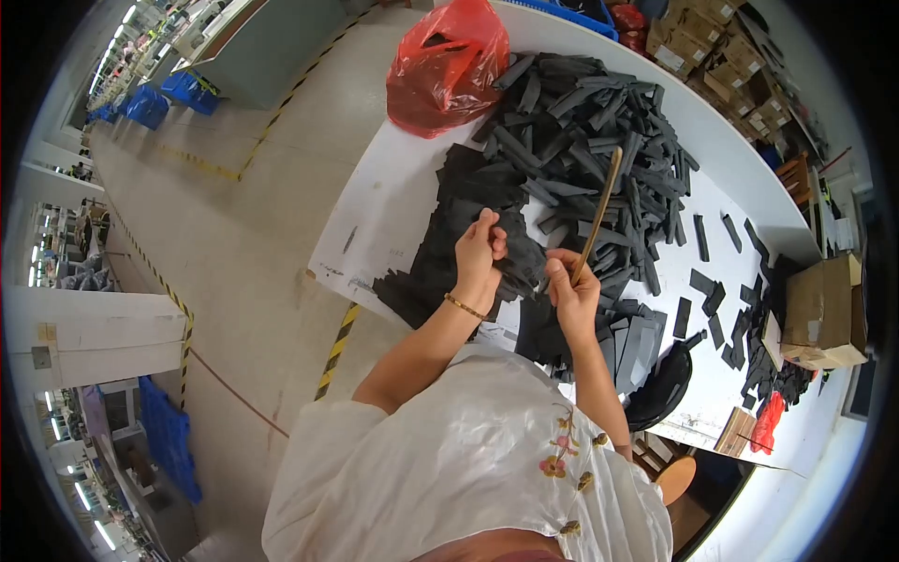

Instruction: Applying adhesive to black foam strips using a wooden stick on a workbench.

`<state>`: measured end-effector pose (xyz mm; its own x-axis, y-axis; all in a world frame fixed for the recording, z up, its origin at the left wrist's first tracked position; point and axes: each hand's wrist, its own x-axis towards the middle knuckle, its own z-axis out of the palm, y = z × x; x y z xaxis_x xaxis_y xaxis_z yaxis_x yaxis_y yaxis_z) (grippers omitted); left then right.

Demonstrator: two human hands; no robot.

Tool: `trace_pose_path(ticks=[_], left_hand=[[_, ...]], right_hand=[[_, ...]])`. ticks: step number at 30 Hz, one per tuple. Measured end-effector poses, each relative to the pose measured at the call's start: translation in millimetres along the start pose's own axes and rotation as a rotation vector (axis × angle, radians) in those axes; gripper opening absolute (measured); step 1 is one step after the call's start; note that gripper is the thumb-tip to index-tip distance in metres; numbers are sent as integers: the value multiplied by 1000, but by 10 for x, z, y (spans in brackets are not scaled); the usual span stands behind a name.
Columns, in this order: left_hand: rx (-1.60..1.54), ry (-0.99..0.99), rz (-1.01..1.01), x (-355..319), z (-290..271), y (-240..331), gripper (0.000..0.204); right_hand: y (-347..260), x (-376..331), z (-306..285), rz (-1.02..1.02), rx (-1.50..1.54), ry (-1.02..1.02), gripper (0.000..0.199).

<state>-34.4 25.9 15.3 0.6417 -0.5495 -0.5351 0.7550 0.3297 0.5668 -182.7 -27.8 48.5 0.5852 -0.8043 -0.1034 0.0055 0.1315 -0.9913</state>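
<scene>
Table edge: the white table point(370, 187) shows bare at the left; good room to keep free of stray pieces.
Red bag: the plastic bag point(448, 80) sits at the far edge beside the heap; best kept clear of the hands.
Dark cloth: the flat black pieces point(464, 201) lie piled under and around the left hand; being thin and overlapping, they would probably part best one edge at a time.
Left hand: the left hand point(478, 251) is narrow, fingers curled in over the cloth; whether it pinches a piece I cannot tell. A light fingertip touch should suit.
Right hand: the right hand point(574, 295) grips the lower end of a brass-coloured stick point(600, 208), tilted up and away; a loose, steady hold would keep its tip under control.
Strip heap: black strips point(571, 108) spread beyond the stick; swing wide of them.
</scene>
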Motion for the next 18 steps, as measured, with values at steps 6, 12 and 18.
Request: trace_pose_path(ticks=[6,12,18], left_hand=[[-63,34,38,100,41,-14,19],[687,-516,285,118,25,145,38],[853,-906,-300,-59,65,0,28]], right_hand=[[313,-124,49,-300,-319,-39,16],[76,58,-170,85,17,-23,16],[-157,253,-124,-260,-431,45,14]])
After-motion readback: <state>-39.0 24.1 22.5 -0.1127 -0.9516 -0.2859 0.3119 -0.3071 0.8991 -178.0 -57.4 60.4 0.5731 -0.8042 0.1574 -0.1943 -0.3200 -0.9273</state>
